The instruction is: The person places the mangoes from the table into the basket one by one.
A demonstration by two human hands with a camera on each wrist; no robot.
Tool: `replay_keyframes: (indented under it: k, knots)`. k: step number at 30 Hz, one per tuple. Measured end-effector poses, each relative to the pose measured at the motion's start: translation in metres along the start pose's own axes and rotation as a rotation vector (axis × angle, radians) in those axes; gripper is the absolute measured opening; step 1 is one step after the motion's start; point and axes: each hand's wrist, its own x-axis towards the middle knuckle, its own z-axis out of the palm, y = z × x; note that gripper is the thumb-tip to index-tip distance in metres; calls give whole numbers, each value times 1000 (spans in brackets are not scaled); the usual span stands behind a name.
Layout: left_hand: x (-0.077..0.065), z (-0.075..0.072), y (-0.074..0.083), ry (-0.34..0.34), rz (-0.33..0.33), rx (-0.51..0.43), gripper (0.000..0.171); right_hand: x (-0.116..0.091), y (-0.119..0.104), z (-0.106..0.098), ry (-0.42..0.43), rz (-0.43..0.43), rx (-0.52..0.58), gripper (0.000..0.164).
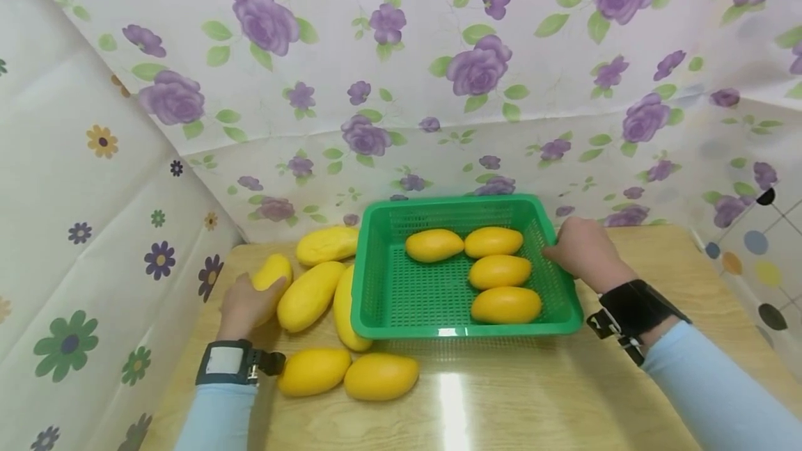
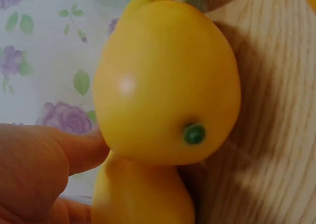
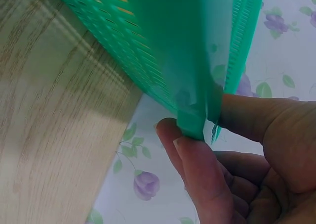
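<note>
In the head view, my left hand [image 1: 241, 308] grips a yellow mango [image 1: 274, 271] at the left end of the table, thumb on its right side. The left wrist view shows the thumb [image 2: 86, 147] beside a lower mango [image 2: 143, 197], partly hidden by a nearer mango [image 2: 168, 80] with a green stem stub. My right hand [image 1: 585, 249] pinches the right rim of a green plastic basket [image 1: 464, 331]. Up close, thumb and fingers [image 3: 205, 172] clasp that rim [image 3: 190, 120] from both sides. Several mangoes [image 1: 505, 305] lie inside the basket, mostly along its right side.
More mangoes [image 1: 311, 296] lie left of the basket, one [image 1: 344, 308] right against its wall. Two others [image 1: 381, 376] sit in front, end to end. Flowered sheeting [image 1: 376, 89] rises behind the wooden table [image 1: 514, 395] and along its left side.
</note>
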Motion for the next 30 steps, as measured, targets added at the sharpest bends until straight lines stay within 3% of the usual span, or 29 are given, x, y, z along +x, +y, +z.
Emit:
replay_keyframes:
  k: [8,13,16,22,30]
  knots:
    - [2,1,-7,-8,-20,-49,102,0,-2,-1,0,-19,25,38]
    - [2,-2,-7,54,-25,-57,99,0,-1,-1,0,-20,28,37]
    - [1,-6,-4,104,13,-59,95,0,-2,-1,-4,-14,28,37]
    - [-14,-21,23,217,168,-70,85,0,-2,-2,-3,-5,25,36]
    - [-47,-30,82,327,462,-49,69,1,-2,-2,-10,14,29,32]
